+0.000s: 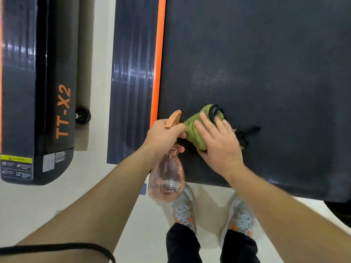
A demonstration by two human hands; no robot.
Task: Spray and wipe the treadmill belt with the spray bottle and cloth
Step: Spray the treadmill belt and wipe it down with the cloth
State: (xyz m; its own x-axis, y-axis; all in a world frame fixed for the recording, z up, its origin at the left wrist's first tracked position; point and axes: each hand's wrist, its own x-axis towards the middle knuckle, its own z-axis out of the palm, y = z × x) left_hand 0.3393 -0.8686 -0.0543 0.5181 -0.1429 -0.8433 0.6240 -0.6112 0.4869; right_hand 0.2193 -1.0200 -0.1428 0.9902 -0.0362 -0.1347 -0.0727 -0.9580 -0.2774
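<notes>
While the right hand (218, 147), its grip wide, presses the green cloth (193, 133) on the treadmill belt (266, 63) near its end, wipe in even overlapping strokes, keeping the spray bottle (167, 177), clasped at the neck by the left hand (163, 134), clear.

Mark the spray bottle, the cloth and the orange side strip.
spray bottle (167, 179), head view, clear pink body
cloth (192, 137), head view, bare green fold at its left
orange side strip (159, 73), head view, its middle stretch
</notes>
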